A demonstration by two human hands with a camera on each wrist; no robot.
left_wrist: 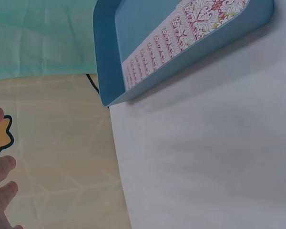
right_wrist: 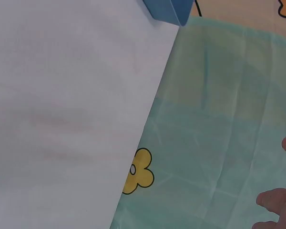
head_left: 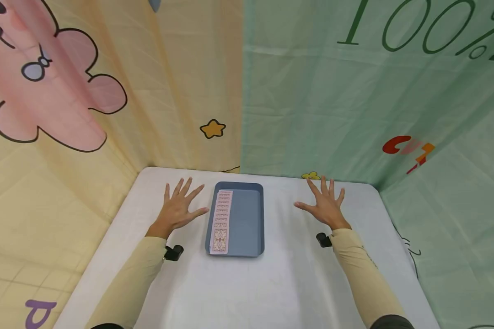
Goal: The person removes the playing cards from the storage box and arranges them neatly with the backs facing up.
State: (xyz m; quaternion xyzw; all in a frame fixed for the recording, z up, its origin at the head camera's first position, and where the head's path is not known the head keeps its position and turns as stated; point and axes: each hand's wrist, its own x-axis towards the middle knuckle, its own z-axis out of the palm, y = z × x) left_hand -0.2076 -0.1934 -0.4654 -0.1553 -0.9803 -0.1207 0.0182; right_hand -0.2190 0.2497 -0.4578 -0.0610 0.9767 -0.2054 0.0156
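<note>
A blue-grey rectangular tray [head_left: 247, 224] lies on the white table. Along its left side runs a row of overlapping cards [head_left: 221, 224] with a pink and white ornate pattern; the nearest card shows most fully. My left hand [head_left: 177, 208] is held just left of the tray with fingers spread, holding nothing. To the right, and farther from the tray, my right hand [head_left: 327, 208] is likewise spread and bare. The left wrist view shows the tray's wall [left_wrist: 107, 57] and the cards [left_wrist: 181, 36] close up. Only a tray corner [right_wrist: 174, 9] appears in the right wrist view.
A white cloth-like surface covers the table [head_left: 288, 283]. Behind it hang a yellow curtain [head_left: 181, 91] and a green curtain [head_left: 304, 100], close to the table's back edge. Both forearms wear small black wrist devices [head_left: 174, 252].
</note>
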